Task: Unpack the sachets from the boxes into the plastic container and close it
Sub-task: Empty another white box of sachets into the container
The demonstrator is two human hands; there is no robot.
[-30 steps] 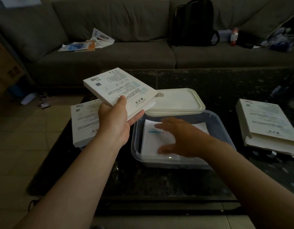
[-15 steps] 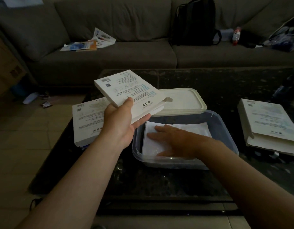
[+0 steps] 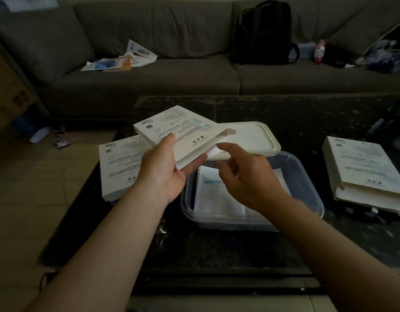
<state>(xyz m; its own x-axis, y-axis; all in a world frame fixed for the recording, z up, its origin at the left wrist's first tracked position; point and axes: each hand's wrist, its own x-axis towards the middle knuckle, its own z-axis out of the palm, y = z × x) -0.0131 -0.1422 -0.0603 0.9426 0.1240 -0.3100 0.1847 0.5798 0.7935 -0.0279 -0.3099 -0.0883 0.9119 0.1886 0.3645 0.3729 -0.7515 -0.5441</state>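
The right hand [image 3: 246,176] covers much of the sachets [image 3: 214,199] in the container [image 3: 307,176], so their number cannot be told, and whether its forefinger touches the open end of the held box [image 3: 178,129] is unclear. The left hand [image 3: 163,172] and that box hide part of the left box [image 3: 120,163] and the near edge of the lid [image 3: 250,136]. The right box [image 3: 361,167] runs off the picture's edge, and the print on every box is too small to read.
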